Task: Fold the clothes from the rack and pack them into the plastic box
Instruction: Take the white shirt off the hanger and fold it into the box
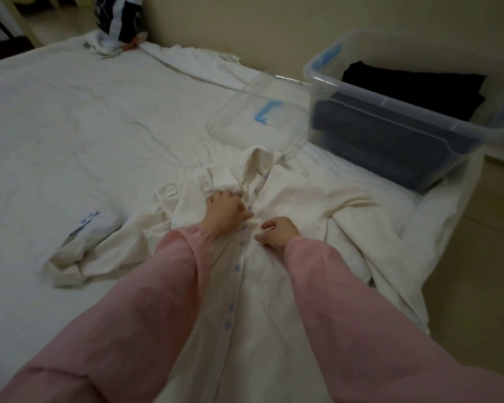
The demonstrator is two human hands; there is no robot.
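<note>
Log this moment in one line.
stage: shirt spread on bed | left hand: at buttons | right hand: fingers curled on shirt, grip unclear | box: dark clothes inside, lid off
</note>
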